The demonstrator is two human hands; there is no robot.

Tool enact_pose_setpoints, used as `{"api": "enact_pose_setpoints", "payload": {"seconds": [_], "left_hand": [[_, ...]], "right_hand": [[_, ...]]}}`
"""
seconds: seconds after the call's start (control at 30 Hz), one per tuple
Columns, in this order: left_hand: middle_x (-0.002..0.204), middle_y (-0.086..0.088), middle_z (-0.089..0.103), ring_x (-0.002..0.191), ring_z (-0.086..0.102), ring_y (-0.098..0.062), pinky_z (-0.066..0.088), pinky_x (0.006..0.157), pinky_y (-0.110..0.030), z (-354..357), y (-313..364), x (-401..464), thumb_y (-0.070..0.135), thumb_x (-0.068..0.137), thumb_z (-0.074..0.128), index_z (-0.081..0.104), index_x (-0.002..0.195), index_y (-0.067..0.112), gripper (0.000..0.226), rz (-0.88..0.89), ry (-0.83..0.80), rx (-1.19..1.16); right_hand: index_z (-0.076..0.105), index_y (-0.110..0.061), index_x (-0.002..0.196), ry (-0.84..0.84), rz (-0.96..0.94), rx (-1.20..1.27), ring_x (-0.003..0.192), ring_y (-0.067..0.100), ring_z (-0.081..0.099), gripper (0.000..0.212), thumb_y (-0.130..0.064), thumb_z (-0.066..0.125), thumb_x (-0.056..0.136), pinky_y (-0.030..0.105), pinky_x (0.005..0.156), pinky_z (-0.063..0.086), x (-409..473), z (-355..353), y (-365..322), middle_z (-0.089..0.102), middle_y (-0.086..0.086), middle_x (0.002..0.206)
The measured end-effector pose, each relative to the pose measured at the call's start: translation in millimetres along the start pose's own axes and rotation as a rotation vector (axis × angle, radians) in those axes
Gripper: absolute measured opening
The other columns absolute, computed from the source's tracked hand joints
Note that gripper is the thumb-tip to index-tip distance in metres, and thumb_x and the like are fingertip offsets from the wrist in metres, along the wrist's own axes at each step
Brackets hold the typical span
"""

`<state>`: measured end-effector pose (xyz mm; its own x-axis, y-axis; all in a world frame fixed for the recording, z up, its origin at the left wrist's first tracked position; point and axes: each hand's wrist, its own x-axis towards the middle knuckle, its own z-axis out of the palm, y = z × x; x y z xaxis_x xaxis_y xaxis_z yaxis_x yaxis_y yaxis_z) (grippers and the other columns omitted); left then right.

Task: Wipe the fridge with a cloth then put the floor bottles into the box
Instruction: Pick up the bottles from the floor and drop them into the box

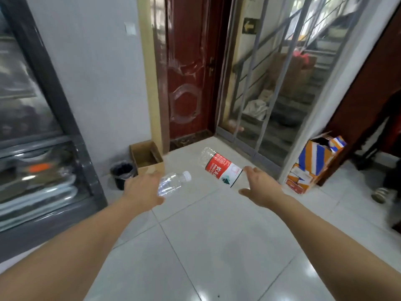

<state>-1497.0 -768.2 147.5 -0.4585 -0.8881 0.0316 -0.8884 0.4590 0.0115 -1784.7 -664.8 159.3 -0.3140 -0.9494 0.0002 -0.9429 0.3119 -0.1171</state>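
From the head camera, both bare arms reach forward over a white tiled floor [217, 246], each hand carrying a plastic bottle above it. The left hand [142, 190] has its fingers curled round the base of a small clear bottle [171, 184], whose white cap points up and to the right. The right hand [262, 187] grips the lower end of a larger bottle with a red-and-white label [221, 167]; thumb and fingers spread to either side of its body, and the bottle tilts away toward the upper left. The two bottles sit near each other without touching.

Ahead of the left hand, an open brown cardboard box [147, 157] stands on the floor in the corner, against the white wall and just beside the yellow door frame [149, 83]. A black bin with a liner [122, 172] stands just left of the box, touching or nearly touching it. The dark-framed glass-door fridge [43, 131] fills the left edge, its lower corner close to the bin.

A dark red door [191, 68] is behind the box; to its right, glass panels with a grey metal frame [267, 94] run to the floor. An orange, blue and white carton [314, 161] leans at the frame's base on the right. Between the arms and toward the box, the tiles lie bare.
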Motion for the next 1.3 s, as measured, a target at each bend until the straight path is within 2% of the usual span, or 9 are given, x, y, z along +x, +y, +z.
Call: {"api": "enact_pose_setpoints", "payload": {"seconds": [0.1, 0.3, 0.4, 0.5, 0.63, 0.9, 1.07, 1.3], "left_hand": [[0.112, 0.002, 0.061, 0.100, 0.060, -0.020, 0.049, 0.083, -0.035, 4.1, 7.2, 41.4, 0.043, 0.078, 0.064, 0.038, 0.133, 0.027, 0.063, -0.043, -0.009, 0.061], [0.113, 0.001, 0.062, 0.102, 0.060, -0.021, 0.049, 0.080, -0.034, 14.4, -2.7, 146.1, 0.044, 0.078, 0.062, 0.044, 0.118, 0.022, 0.049, -0.148, -0.053, 0.120], [0.114, 0.003, 0.062, 0.105, 0.060, -0.021, 0.048, 0.079, -0.033, 28.6, -10.8, 214.3, 0.049, 0.076, 0.062, 0.045, 0.114, 0.023, 0.049, -0.168, -0.046, 0.126], [0.110, 0.003, 0.063, 0.102, 0.062, -0.021, 0.043, 0.072, -0.030, 28.8, -18.8, 286.4, 0.055, 0.073, 0.061, 0.046, 0.110, 0.023, 0.051, -0.163, -0.038, 0.126], [0.107, 0.002, 0.064, 0.098, 0.063, -0.023, 0.041, 0.069, -0.030, 20.9, -23.5, 369.5, 0.044, 0.077, 0.059, 0.045, 0.107, 0.022, 0.040, -0.162, -0.012, 0.156], [0.114, 0.000, 0.062, 0.105, 0.060, -0.022, 0.045, 0.080, -0.030, 29.4, -30.4, 524.9, 0.051, 0.077, 0.062, 0.046, 0.117, 0.022, 0.051, -0.213, -0.013, 0.143], [0.117, 0.002, 0.062, 0.105, 0.060, -0.020, 0.046, 0.079, -0.030, 50.8, -31.0, 617.4, 0.053, 0.078, 0.059, 0.044, 0.125, 0.025, 0.056, -0.390, -0.004, 0.102], [0.115, -0.001, 0.062, 0.103, 0.061, -0.023, 0.046, 0.077, -0.030, 69.7, -42.2, 690.2, 0.047, 0.076, 0.062, 0.043, 0.126, 0.023, 0.060, -0.674, -0.126, 0.049]], "right_hand": [[0.032, -0.019, 0.138, -0.024, -0.058, 0.011, 0.111, 0.025, 0.055, 0.067, -0.037, 0.067, 0.085, 0.030, 0.073, 0.046, 57.8, 6.0, 10.9, 0.052, 0.008, 0.132], [0.032, -0.020, 0.138, -0.037, -0.154, 0.013, 0.113, 0.024, 0.053, 0.065, -0.037, 0.066, 0.085, 0.034, 0.081, 0.052, 175.6, 20.5, 18.5, 0.050, 0.007, 0.133], [0.032, -0.021, 0.138, -0.057, -0.154, 0.013, 0.115, 0.023, 0.053, 0.064, -0.035, 0.066, 0.086, 0.035, 0.085, 0.053, 238.5, 23.8, 23.1, 0.050, 0.006, 0.134], [0.031, -0.021, 0.139, -0.063, -0.142, 0.001, 0.117, 0.024, 0.053, 0.065, -0.034, 0.066, 0.086, 0.036, 0.086, 0.053, 306.6, 14.1, 28.2, 0.049, 0.006, 0.136], [0.031, -0.019, 0.140, -0.055, -0.144, -0.018, 0.117, 0.024, 0.052, 0.065, -0.035, 0.065, 0.087, 0.036, 0.086, 0.053, 388.7, 4.2, 37.3, 0.048, 0.007, 0.136], [0.030, -0.020, 0.141, -0.073, -0.215, -0.001, 0.122, 0.027, 0.049, 0.068, -0.039, 0.065, 0.086, 0.037, 0.089, 0.048, 576.6, 19.5, 55.6, 0.046, 0.008, 0.139], [0.035, -0.016, 0.134, -0.109, -0.380, -0.026, 0.118, 0.029, 0.051, 0.063, -0.040, 0.066, 0.085, 0.036, 0.091, 0.045, 717.3, 31.4, 57.4, 0.049, 0.011, 0.131], [0.040, -0.013, 0.127, -0.221, -0.637, -0.016, 0.114, 0.031, 0.053, 0.056, -0.034, 0.067, 0.083, 0.034, 0.090, 0.044, 870.9, 35.8, 21.2, 0.051, 0.014, 0.123]]}}
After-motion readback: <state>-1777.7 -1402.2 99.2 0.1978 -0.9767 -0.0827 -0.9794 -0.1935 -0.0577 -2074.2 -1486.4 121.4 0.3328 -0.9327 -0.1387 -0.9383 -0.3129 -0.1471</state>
